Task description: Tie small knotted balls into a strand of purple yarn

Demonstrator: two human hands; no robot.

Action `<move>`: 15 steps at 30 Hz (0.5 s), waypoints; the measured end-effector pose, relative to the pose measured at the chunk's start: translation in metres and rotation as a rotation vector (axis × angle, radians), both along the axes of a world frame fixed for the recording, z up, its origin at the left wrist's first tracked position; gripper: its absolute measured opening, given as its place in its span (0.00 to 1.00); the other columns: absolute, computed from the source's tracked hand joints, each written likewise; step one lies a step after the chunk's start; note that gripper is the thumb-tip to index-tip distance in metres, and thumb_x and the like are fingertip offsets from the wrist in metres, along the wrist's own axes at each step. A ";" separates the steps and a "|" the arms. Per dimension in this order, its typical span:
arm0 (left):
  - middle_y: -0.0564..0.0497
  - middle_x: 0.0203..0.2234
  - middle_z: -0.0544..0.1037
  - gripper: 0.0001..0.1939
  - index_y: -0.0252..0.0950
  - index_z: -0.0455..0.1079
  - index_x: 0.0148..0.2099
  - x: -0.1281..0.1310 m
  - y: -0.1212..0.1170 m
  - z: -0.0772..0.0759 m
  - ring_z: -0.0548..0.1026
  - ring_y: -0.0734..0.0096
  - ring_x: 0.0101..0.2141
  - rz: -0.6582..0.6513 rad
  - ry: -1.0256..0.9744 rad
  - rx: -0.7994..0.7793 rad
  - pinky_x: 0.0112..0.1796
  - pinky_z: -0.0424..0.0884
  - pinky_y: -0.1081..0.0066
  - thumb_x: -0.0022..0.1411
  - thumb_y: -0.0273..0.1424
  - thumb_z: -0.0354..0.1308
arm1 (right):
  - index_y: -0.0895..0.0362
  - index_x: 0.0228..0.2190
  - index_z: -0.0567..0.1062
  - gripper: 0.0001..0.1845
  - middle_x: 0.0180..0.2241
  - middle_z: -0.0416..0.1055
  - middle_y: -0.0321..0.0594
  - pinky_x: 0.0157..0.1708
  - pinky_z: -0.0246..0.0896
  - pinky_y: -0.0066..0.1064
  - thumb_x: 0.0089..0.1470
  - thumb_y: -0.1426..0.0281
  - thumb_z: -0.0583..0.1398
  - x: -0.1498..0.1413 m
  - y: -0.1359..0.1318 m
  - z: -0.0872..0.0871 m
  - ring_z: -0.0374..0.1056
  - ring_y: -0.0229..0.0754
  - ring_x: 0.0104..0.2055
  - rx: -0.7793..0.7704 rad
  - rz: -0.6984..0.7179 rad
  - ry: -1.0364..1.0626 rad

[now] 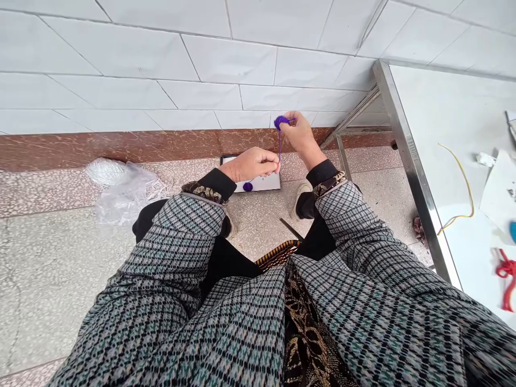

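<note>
My right hand [298,131] is closed around a small purple yarn ball [281,122], raised in front of the tiled wall. From the ball a short purple strand [279,146] runs down to my left hand [255,163], whose thumb and fingers pinch its lower end. A second small purple ball [248,186] shows just below my left hand, over a white board with a dark rim [266,184]. My left hand and wrist hide part of that board.
A clear plastic bag with white cord [121,185] lies on the floor at left. To the right stands a metal-edged table [419,177] bearing a yellow cord [470,193] and a red knotted cord [507,274]. A woven seat edge [278,255] shows between my legs.
</note>
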State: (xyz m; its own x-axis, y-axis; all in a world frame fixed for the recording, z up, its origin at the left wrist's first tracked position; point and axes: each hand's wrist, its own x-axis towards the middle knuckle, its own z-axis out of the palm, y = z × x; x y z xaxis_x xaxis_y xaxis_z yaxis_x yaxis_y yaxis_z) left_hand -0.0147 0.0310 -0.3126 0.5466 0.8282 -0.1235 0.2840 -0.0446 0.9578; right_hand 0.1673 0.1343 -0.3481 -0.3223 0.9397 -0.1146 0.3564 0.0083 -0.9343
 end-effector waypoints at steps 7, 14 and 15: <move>0.51 0.21 0.69 0.10 0.37 0.70 0.25 -0.036 0.012 0.003 0.61 0.77 0.22 0.290 -0.168 0.024 0.27 0.60 0.70 0.59 0.30 0.60 | 0.61 0.39 0.75 0.14 0.36 0.77 0.38 0.37 0.67 0.24 0.54 0.76 0.72 0.018 -0.016 0.031 0.68 0.33 0.33 -0.251 0.873 -0.127; 0.58 0.19 0.59 0.02 0.35 0.75 0.35 -0.030 0.010 0.000 0.54 0.79 0.20 0.355 -0.197 -0.099 0.24 0.52 0.72 0.59 0.29 0.62 | 0.58 0.42 0.68 0.33 0.38 0.73 0.37 0.30 0.64 0.21 0.50 0.56 0.80 0.041 -0.006 0.021 0.66 0.31 0.31 -0.298 0.732 0.718; 0.59 0.19 0.57 0.02 0.35 0.74 0.37 -0.027 0.009 0.002 0.53 0.80 0.19 0.378 -0.217 -0.102 0.24 0.51 0.73 0.60 0.28 0.61 | 0.57 0.42 0.67 0.34 0.37 0.72 0.36 0.30 0.64 0.22 0.49 0.55 0.80 0.042 -0.006 0.020 0.65 0.31 0.31 -0.302 0.651 0.758</move>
